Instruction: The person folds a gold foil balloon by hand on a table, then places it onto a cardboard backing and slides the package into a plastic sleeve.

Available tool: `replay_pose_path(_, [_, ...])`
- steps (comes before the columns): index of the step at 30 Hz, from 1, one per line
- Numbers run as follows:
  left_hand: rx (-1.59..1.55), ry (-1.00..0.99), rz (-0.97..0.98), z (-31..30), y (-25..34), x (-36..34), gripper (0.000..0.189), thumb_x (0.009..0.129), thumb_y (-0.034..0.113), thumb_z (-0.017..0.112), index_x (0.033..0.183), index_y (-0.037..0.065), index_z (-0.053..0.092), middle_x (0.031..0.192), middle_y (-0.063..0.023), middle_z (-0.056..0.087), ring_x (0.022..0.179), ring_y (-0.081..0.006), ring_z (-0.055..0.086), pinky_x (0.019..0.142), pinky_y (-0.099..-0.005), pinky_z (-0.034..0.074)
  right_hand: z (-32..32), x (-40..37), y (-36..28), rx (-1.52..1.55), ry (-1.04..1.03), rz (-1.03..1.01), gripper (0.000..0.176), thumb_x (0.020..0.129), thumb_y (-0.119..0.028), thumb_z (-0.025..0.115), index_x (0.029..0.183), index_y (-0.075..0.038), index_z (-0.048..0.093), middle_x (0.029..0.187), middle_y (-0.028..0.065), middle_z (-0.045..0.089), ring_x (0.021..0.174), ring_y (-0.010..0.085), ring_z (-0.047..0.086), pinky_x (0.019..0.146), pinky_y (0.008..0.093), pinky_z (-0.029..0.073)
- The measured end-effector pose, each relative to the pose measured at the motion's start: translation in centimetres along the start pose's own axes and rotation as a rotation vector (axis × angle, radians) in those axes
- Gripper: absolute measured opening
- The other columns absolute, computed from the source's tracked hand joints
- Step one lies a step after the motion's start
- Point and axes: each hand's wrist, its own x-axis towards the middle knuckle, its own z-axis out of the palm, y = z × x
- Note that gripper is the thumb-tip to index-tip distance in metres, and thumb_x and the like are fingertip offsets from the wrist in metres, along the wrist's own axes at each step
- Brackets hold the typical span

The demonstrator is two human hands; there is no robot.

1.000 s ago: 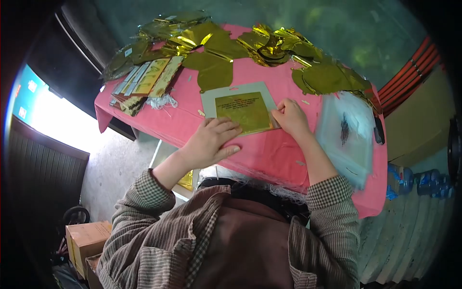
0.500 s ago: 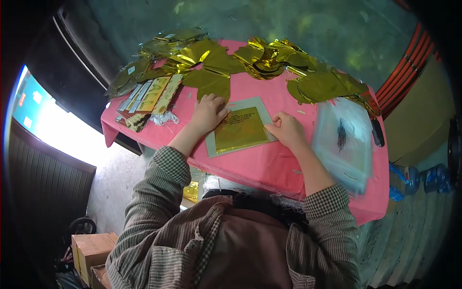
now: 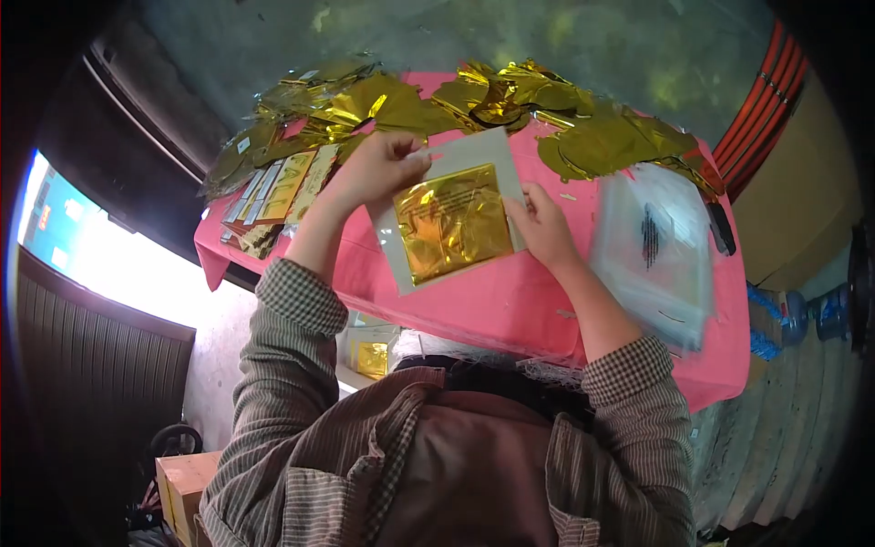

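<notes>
A clear plastic bag (image 3: 467, 157) with a folded gold foil sheet (image 3: 456, 228) inside is held up at a tilt over the pink-covered table. Dark printed lines run across its upper part. My left hand (image 3: 381, 169) is closed in a pinch at the bag's upper left edge. On the opposite side, my right hand (image 3: 544, 225) grips the right edge between thumb and fingers. To the right of that hand lies a stack of clear plastic bags (image 3: 652, 260) with black print. Printed cards (image 3: 278, 191) lie beyond my left forearm.
Gold foil pieces (image 3: 620, 146) are heaped along the far side of the pink tablecloth (image 3: 456, 314). A black object (image 3: 722, 228) rests at the right edge. A cardboard box (image 3: 187, 483) stands on the floor at lower left, and blue-tinted bottles (image 3: 793, 314) at right.
The bag with the gold foil has come up off the table and tilted. My left hand has risen and moved left with its edge; my right hand has stayed at the right edge.
</notes>
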Motion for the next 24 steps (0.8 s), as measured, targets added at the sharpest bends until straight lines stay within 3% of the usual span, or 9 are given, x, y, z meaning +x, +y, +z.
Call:
replay_pose_path(3, [0.068,0.014,0.113,-0.2,3.2,-0.8,0.019,0.091,0.018,0.058,0.091,0.0,0.059,0.073,0.0011,0.059,0.064,-0.0056,0.054,0.056,-0.019,0.042,-0.3,0.0,-0.9,0.313,-0.005,-0.031,0.016,0.094,-0.013,0.048,0.102,-0.001,0.055,0.08,-0.0037,0.056,0.075,0.0029,0.051,0.066,0.0193,0.041])
replay_pose_path(5, [0.202,0.15,0.305,0.2,5.1,-1.7,0.022,0.091,0.02,0.057,0.09,-0.002,0.06,0.075,-0.0033,0.063,0.07,-0.0108,0.061,0.06,-0.0242,0.046,-0.9,0.0,-0.7,0.24,-0.01,-0.033,0.016,0.093,-0.012,0.049,0.102,-0.001,0.055,0.081,-0.0041,0.056,0.075,0.0026,0.05,0.066,0.019,0.041])
replay_pose_path(6, [0.327,0.21,0.294,0.8,6.4,-2.3,0.016,0.084,0.015,0.06,0.085,0.0,0.063,0.077,-0.0106,0.064,0.069,-0.0199,0.064,0.064,-0.0313,0.049,-1.2,0.0,-0.6,0.166,-0.015,-0.039,0.015,0.092,-0.011,0.049,0.102,-0.001,0.055,0.083,-0.0044,0.055,0.075,0.0024,0.05,0.066,0.0187,0.04])
replay_pose_path(9, [0.462,0.15,0.188,1.2,6.5,-2.0,0.017,0.084,0.017,0.059,0.086,0.001,0.064,0.081,-0.0136,0.065,0.071,-0.0261,0.063,0.066,-0.035,0.049,-0.9,0.3,-0.1,0.234,-0.047,-0.003,0.014,0.091,-0.009,0.051,0.102,-0.002,0.056,0.086,-0.0039,0.057,0.075,0.002,0.05,0.065,0.0178,0.04])
replay_pose_path(15, [0.522,0.119,0.325,1.2,6.5,-1.7,0.016,0.083,0.018,0.06,0.085,0.003,0.065,0.078,-0.0138,0.062,0.073,-0.0282,0.062,0.067,-0.0362,0.048,-0.3,0.0,-2.2,0.556,-0.023,0.054,0.013,0.086,-0.006,0.06,0.098,-0.002,0.059,0.086,-0.0023,0.061,0.078,0.003,0.054,0.068,0.0203,0.044])
replay_pose_path(19, [0.4,0.111,0.333,1.3,6.8,-2.1,0.015,0.083,0.015,0.06,0.088,0.003,0.065,0.08,-0.0139,0.061,0.076,-0.0271,0.061,0.069,-0.0354,0.048,-1.3,0.1,-1.3,0.462,-0.08,0.176,0.013,0.086,-0.011,0.062,0.097,-0.004,0.061,0.088,-0.0013,0.061,0.079,0.0047,0.056,0.07,0.0212,0.046])
replay_pose_path(21, [0.324,0.362,0.609,1.2,5.6,-1.6,0.018,0.082,0.014,0.062,0.095,0.003,0.064,0.09,-0.0132,0.061,0.084,-0.0245,0.06,0.073,-0.0343,0.048,-1.2,0.3,-0.9,0.501,-0.024,0.101,0.014,0.086,-0.012,0.063,0.098,-0.004,0.062,0.09,0.0005,0.063,0.082,0.0062,0.058,0.071,0.0213,0.047])
replay_pose_path(22, [0.323,0.361,0.61,1.1,5.1,-1.7,0.018,0.082,0.014,0.062,0.095,0.003,0.064,0.09,-0.0132,0.061,0.084,-0.0245,0.06,0.073,-0.0343,0.048,-1.2,0.5,-0.7,0.5,-0.022,0.101,0.014,0.086,-0.012,0.063,0.098,-0.004,0.062,0.09,0.0005,0.063,0.082,0.0062,0.058,0.071,0.0213,0.047])
replay_pose_path(24, [0.336,0.704,0.594,0.9,4.0,-2.3,0.029,0.081,0.016,0.063,0.108,0.005,0.06,0.105,-0.0089,0.06,0.095,-0.021,0.058,0.083,-0.0331,0.046,-1.4,0.7,-0.3,0.634,0.079,0.112,0.023,0.085,-0.013,0.064,0.106,-0.004,0.061,0.094,0.0027,0.065,0.08,0.0077,0.059,0.069,0.0196,0.047])
